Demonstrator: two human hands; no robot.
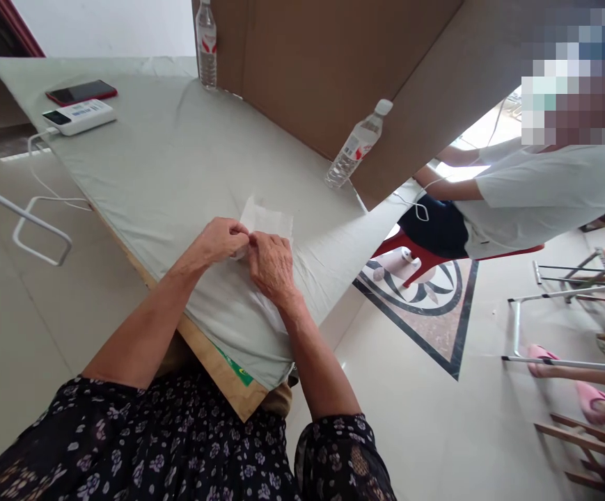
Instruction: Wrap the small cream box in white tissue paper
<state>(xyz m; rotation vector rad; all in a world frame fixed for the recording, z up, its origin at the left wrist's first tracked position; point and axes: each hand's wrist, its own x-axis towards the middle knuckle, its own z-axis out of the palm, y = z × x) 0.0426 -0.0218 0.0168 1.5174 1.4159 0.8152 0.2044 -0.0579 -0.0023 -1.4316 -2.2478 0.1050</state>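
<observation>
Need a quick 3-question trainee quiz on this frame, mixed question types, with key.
1. True or false: both hands pinch the white tissue sheet on the cloth-covered table.
2. How many water bottles stand or lean by the cardboard panel? A) one B) two C) three
3. Fill in: the red phone lies beside a white ____.

Key:
1. True; left hand and right hand meet at the sheet's near edge.
2. B; upright bottle, leaning bottle.
3. Power bank.
</observation>
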